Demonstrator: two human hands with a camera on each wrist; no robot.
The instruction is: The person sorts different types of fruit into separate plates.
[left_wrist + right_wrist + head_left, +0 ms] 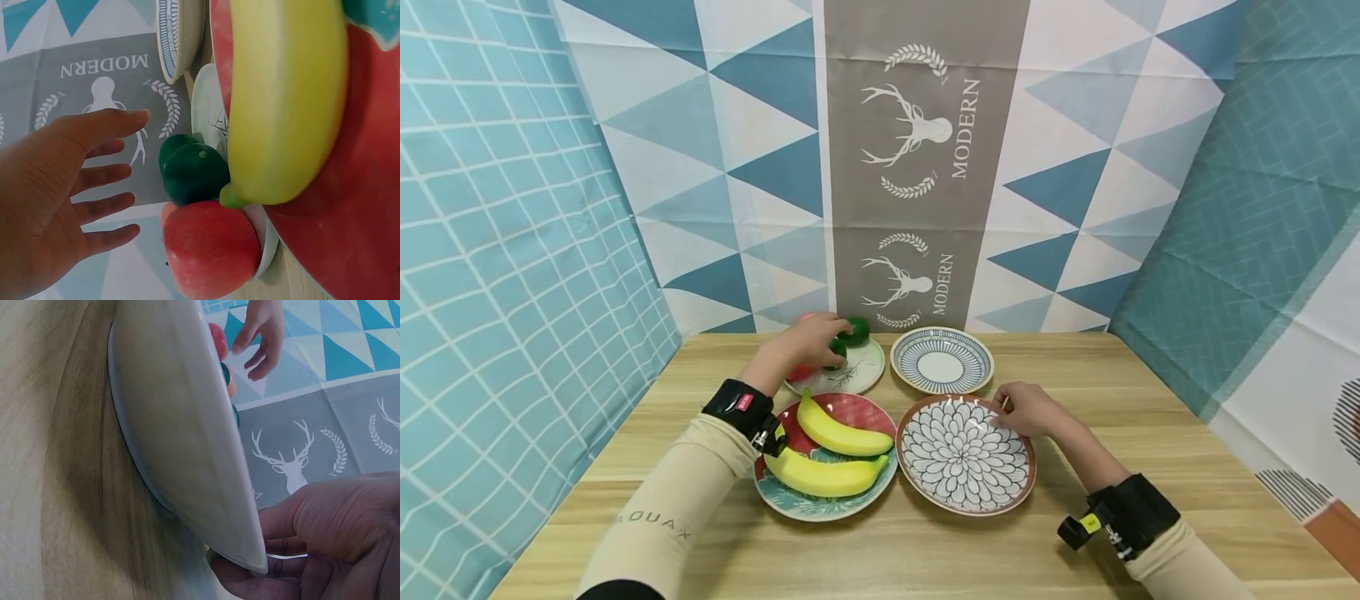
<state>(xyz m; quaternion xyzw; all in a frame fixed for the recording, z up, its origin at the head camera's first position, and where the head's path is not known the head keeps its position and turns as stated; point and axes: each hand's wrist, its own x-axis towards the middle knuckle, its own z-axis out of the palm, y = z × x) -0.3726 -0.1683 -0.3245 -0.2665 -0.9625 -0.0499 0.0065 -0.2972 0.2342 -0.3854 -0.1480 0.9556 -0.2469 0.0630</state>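
Note:
My left hand [808,340] is over the back-left plate [868,367], fingers spread and apart from the fruit in the left wrist view. On that plate are a red apple [212,249] and dark green fruits [195,174] whose kind I cannot tell. My right hand [1026,408] pinches the rim of a petal-patterned plate [966,454], thumb on the upper side and fingers beneath, as the right wrist view [337,544] shows. Left of it, a red and teal plate [850,510] carries two bananas [842,429], partly behind my left wrist.
A blue-striped plate [942,367] stands at the back, behind the petal-patterned plate. The wooden table [880,558] ends at a patterned cloth backdrop [775,167], and a tiled-print cloth [512,250] hangs on the left.

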